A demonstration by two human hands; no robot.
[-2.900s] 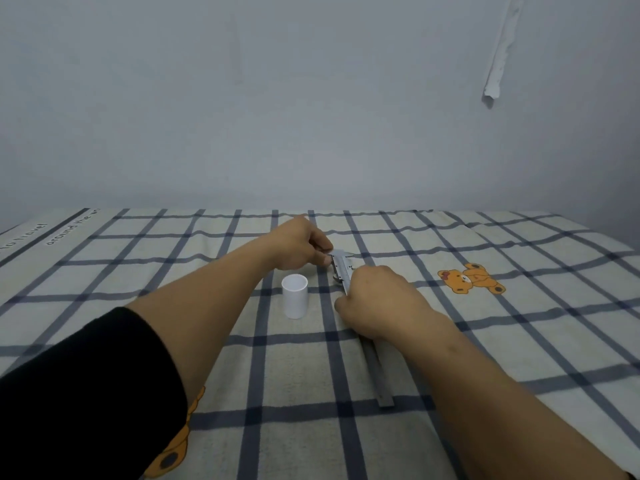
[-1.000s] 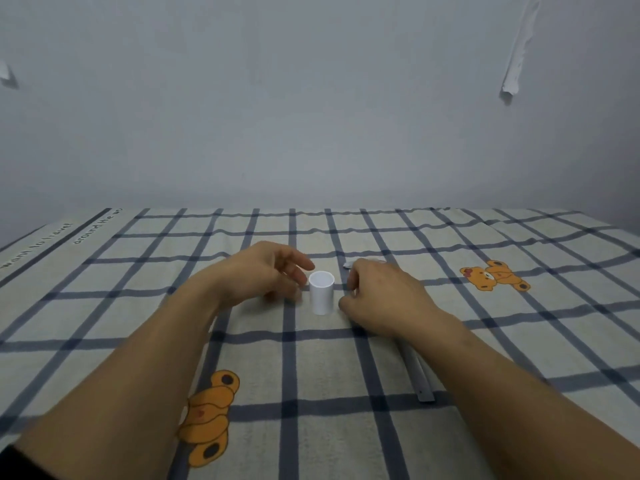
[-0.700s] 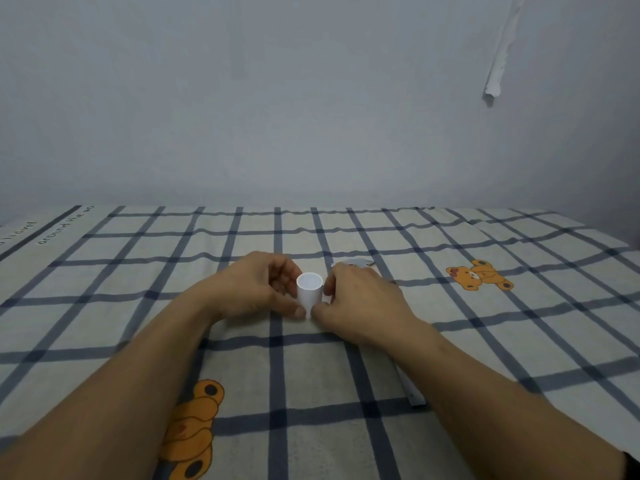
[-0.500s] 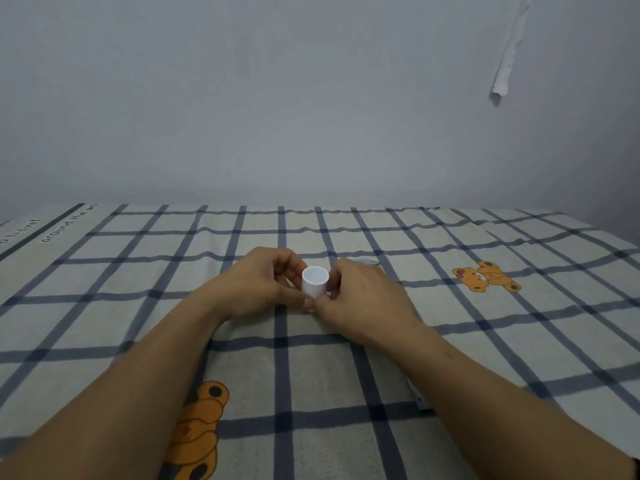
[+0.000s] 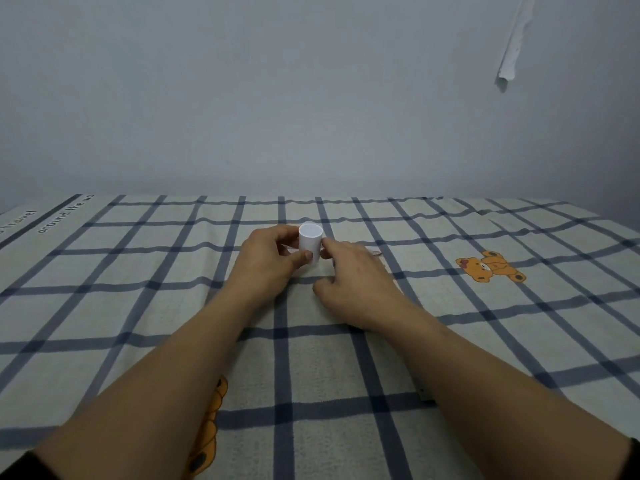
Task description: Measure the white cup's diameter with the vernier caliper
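The small white cup (image 5: 310, 240) stands upright in the middle of the checked cloth. My left hand (image 5: 268, 259) grips it, thumb on the near side and fingers behind. My right hand (image 5: 353, 282) lies just to the right of it, index fingertip touching the cup's side, the other fingers curled down on the cloth. The metal vernier caliper (image 5: 425, 395) lies flat on the cloth under my right hand and forearm. Only its near end and a sliver of its far tip show.
A blue-checked cloth (image 5: 138, 306) with orange bear prints (image 5: 491, 266) covers the surface up to a plain grey wall. A strip of peeling white tape (image 5: 509, 57) hangs on the wall at the upper right.
Both hands left the caliper lying on the cloth and closed in on the cup. The cup now sits a little farther from me, with my left hand's grip firmer.
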